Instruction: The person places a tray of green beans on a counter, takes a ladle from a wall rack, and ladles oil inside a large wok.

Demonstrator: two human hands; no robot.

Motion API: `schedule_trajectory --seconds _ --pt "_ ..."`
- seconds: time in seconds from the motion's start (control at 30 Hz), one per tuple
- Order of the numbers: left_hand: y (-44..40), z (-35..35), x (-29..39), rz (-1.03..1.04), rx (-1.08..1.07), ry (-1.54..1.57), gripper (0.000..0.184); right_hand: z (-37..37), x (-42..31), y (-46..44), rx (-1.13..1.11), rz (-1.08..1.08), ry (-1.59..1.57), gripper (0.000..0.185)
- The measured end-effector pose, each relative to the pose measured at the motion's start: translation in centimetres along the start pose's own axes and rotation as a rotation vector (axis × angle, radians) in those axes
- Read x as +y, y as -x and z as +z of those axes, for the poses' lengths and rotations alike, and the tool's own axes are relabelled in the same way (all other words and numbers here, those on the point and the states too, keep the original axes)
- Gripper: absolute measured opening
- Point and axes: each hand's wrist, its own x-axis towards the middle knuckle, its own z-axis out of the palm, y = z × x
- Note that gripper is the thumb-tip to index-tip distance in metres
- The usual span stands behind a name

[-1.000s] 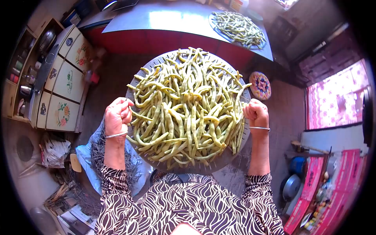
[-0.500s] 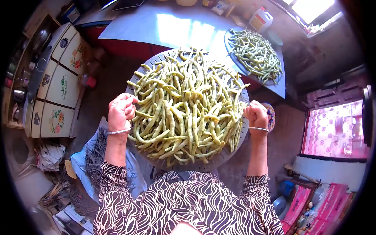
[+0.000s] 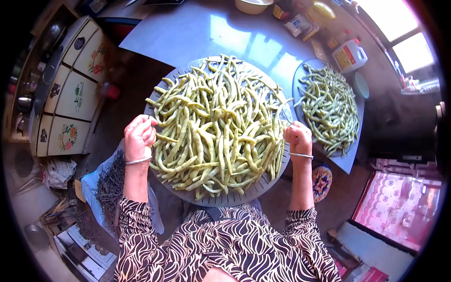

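A round grey steamer rack (image 3: 263, 189) with slots along its rim hangs in front of my body, heaped with pale green beans (image 3: 216, 127). At its left edge my left hand (image 3: 139, 139) is closed in a fist, gripping the rack's side. My right hand (image 3: 299, 139) is closed likewise at the right edge, where a thin wire handle (image 3: 285, 115) partly shows. The beans cover most of the rack, and my fingers hide where they grip. Each wrist wears a bangle.
Ahead is a shiny table (image 3: 188, 35) bearing a second round tray (image 3: 298, 77) of darker green beans, a white jug (image 3: 350, 55) and a bowl (image 3: 253, 5). A flowered cabinet (image 3: 70, 98) stands left. Dark twigs lie on a blue sheet (image 3: 93, 185) at lower left.
The view has come closer to the table and turned, so the second tray and jug appear further right and lower. Both hands still hold the rack, which stays level before me.
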Motion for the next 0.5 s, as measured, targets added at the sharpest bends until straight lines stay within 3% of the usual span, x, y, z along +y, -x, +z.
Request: schedule_trajectory --seconds 0.37,0.5 --pt "0.3 -1.2 0.4 -0.008 0.009 0.081 0.015 1.9 -0.5 0.5 0.078 0.076 0.168 0.024" --pt "0.7 -0.9 0.9 -0.022 0.019 0.048 0.014 1.3 -0.5 0.2 0.072 0.112 0.076 0.025"
